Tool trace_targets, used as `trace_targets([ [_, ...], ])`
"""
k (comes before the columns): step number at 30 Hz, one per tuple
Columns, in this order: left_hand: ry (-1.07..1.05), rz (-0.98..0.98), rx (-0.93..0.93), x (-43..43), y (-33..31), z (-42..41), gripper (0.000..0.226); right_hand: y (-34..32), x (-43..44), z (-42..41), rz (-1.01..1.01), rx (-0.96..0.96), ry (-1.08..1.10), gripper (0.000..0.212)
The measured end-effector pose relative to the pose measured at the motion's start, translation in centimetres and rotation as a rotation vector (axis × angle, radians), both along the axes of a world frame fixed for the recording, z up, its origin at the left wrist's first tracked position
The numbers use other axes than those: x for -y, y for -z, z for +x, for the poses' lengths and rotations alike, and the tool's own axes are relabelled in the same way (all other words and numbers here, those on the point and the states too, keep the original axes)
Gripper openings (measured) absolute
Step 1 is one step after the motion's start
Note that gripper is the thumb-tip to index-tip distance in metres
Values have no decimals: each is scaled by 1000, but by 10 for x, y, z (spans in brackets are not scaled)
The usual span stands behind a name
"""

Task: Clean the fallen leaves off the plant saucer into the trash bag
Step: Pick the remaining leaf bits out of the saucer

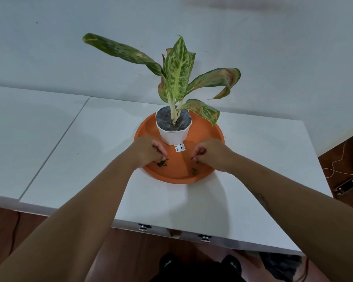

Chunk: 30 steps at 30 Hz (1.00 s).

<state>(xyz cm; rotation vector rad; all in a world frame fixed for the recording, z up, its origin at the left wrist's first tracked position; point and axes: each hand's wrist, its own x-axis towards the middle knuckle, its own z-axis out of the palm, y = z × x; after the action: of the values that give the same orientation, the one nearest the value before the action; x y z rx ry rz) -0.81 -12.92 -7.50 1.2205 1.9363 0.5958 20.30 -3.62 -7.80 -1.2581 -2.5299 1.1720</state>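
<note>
Head view: at frame centre the saucer (209,132) holds one pot (174,135) with a plant (178,72), one label (180,148) and three leaf scraps (194,171) in its lower part. The left hand (149,151) pinches the left scrap (161,164). The right hand (208,152) has its fingertips pressed together; I cannot tell whether they grip a scrap.

Matt orange plastic-looking saucer (210,135), smooth white pot (172,136), glossy white table (171,200)

Plain white wall (273,37) spans ten to two o'clock. Two white tabletops (171,200) abut, seam at nine o'clock. Dark wood floor (8,231) at seven; cable (339,159) and small device (347,186) at three.
</note>
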Motion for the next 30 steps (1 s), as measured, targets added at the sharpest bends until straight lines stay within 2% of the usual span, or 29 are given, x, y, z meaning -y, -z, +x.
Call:
trace_targets([
  [3,58,-71,-18,-1,-4,-4,16,-3,-4,3,-11,32,12,7],
  [6,173,-155,-165,-4,-6,4,28,-5,-5,2,-54,153,-79,10],
  [9,230,-155,-256,-7,-3,10,42,-4,1,-4,-72,244,-162,26],
  [11,241,-155,-232,-8,0,9,33,-1,7,-9,-37,258,-184,30],
  [13,229,-169,-171,-9,4,7,25,3,12,-13,0,250,-182,25],
  [21,193,-126,-149,-11,7,3,25,5,18,-18,46,319,-211,1],
  [25,139,-56,-112,-9,4,1,22,0,19,-20,41,317,-215,7],
  [30,296,-193,-166,-1,-6,0,15,-9,16,-14,-2,218,-77,16],
])
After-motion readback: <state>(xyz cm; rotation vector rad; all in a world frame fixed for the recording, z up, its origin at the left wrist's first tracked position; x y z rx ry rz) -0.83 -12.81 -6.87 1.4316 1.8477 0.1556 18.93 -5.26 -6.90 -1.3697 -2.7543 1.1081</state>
